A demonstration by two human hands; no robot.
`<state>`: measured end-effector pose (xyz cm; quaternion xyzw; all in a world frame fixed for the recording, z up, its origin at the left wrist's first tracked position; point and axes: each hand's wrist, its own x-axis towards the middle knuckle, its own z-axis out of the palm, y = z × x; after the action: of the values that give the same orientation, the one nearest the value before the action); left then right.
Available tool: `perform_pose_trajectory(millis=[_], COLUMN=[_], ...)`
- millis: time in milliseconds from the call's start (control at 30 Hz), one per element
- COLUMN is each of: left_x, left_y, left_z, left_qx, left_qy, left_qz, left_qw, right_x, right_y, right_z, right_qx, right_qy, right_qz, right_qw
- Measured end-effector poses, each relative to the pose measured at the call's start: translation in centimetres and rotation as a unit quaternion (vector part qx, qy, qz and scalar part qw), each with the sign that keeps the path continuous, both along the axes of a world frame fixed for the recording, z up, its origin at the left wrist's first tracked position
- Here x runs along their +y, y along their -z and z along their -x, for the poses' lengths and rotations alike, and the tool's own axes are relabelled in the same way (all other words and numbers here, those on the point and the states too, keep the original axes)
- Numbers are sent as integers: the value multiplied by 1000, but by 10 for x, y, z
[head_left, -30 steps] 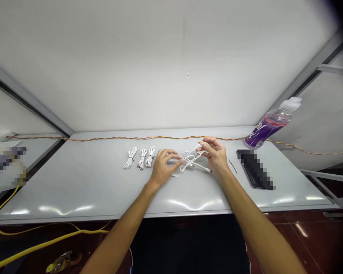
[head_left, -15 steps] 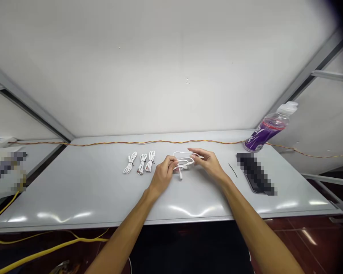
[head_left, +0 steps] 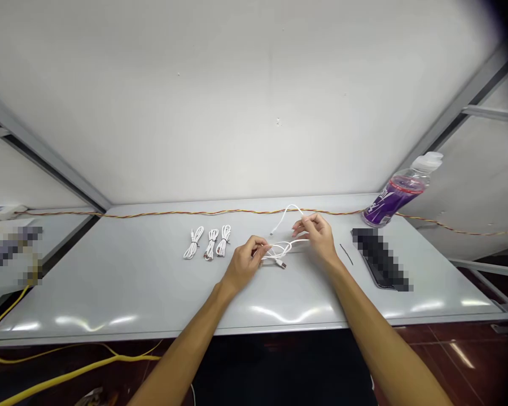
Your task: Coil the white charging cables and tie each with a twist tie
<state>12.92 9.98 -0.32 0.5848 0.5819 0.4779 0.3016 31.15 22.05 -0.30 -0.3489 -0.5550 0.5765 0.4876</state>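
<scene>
Two bare human hands show, the left hand [head_left: 243, 265] and the right hand [head_left: 315, 237], with one loose white cable [head_left: 279, 249] between them. Three coiled white cables [head_left: 211, 245] lie in a row, each bound with one dark tie. There is one clear plastic bottle [head_left: 400, 189] with a purple label and white cap, one flat dark slab [head_left: 381, 259], too blurred to identify, and one short thin black wire [head_left: 346, 254]. One twisted red-and-yellow wire [head_left: 195, 212] crosses one pale grey table [head_left: 152, 293], and one thick yellow cable [head_left: 68, 366] trails below it.
</scene>
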Motion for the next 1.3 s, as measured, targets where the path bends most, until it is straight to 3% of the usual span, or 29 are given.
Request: perform_pose_trajectory(millis=[133,367,433,500,600,700,767,900,967,1067,1167,1300], left_x=[2,6,5,5,4,4,4,4,4,4,5,8], left_y=[-2,3,4,4,1,-1,-1,0,1,3,4,7], left_z=[-2,-2,-2,-2,-2,-3,-3,-4,-5,-5,-4,-2], left_qx=[-39,-87,-75,-50,-17,-11,-12,-3,7,23,34,30], left_qy=[22,-22,-37,-43,-43,-46,-48,-42,-36,-29,-33,-85], left_qz=[1,9,13,17,17,13,5,2,5,0,-10,-11], left_qw=[999,996,996,998,999,999,999,999,999,999,999,996], right_x=[11,12,9,3,-6,-11,-13,-25,-38,-59,-73,-86], right_y=[6,11,7,2,-7,-11,-12,-17,-18,-12,-2,-2], right_z=[-5,-8,-10,-13,-17,-18,-17,-11,-7,-1,3,-2], right_qx=[-1,-94,-128,-167,-205,-211,-202,-215,-271,-329,-295,-249], right_qy=[69,57,71,73,-15,-105,-107,36,74,8,-21,-80], right_qz=[49,32,-24,-123,-228,-213,-210,-233,-189,-120,-81,-134], right_qw=[996,993,989,976,952,948,951,948,941,936,952,956])
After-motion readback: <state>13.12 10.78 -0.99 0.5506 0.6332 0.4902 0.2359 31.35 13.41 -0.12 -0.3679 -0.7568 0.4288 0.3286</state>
